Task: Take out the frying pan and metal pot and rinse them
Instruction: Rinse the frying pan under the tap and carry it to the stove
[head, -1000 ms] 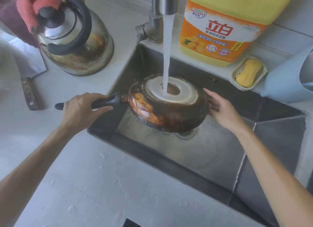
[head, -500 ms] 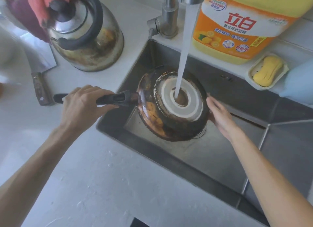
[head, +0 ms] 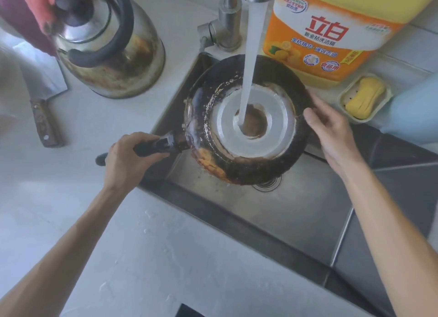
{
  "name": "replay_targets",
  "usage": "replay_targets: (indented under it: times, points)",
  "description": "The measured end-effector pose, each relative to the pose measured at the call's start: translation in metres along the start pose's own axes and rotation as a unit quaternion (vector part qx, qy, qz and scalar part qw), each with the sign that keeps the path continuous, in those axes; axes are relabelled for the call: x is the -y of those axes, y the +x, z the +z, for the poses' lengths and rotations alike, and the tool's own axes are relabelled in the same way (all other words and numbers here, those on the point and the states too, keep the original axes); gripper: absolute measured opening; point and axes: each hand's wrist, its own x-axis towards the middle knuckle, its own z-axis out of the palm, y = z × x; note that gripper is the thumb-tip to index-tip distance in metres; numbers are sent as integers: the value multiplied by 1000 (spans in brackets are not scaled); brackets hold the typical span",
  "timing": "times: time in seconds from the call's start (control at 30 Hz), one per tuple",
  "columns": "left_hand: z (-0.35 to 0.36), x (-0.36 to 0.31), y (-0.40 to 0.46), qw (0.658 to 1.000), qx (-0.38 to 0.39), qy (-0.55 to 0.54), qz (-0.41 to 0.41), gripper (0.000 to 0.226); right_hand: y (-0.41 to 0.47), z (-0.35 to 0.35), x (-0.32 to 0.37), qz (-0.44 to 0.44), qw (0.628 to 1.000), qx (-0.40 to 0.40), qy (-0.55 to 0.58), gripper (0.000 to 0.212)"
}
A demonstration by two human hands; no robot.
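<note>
Left hand (head: pixel 129 159) wrapped tight round the black handle (head: pixel 155 147) of the frying pan (head: pixel 246 120), fingers fully curled. Right hand (head: pixel 331 129) flat against the pan's right rim, fingers straight, thumb on the dark outer wall. Pan held upside down over the steel sink (head: pixel 284 212), between both hands, tilted toward the person. Water stream (head: pixel 248 63) from the tap (head: pixel 228 20) hits the pale round base disc with a brown centre. Pan's outside is charred black with orange crust. Scorched steel kettle (head: pixel 111 46) on the counter to the left, rusty-handled cleaver (head: pixel 43 103) beside it. Yellow detergent jug (head: pixel 331 32) and soap dish (head: pixel 365 97) behind the sink.
</note>
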Motion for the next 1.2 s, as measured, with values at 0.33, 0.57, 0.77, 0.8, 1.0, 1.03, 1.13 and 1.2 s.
replay_targets:
  times: [0.33,0.57,0.77,0.8,1.0,1.03,1.13,1.2]
  points:
    - [-50,-26,19,968,-35,193,156,28,-29,37,-54,133,985,3,114,36]
    - [-33,0,10,989,68,131,7,21,-14,34,-41,171,978,-7,122,54]
    - [-8,22,-5,993,92,25,-67,34,2,18,-2,70,997,-5,46,49]
    - [-6,21,-6,994,88,20,-69,34,3,16,3,51,998,2,38,49]
    - [-18,12,-1,999,11,49,-7,33,-11,5,-1,10,998,23,62,60]
    - [-22,8,0,998,-9,59,23,33,-14,5,-8,13,997,19,69,60]
    - [-38,-1,6,982,-58,111,139,23,-25,13,-27,39,994,10,102,64]
    - [-48,-1,8,967,-68,146,199,26,-32,22,-38,62,990,6,124,68]
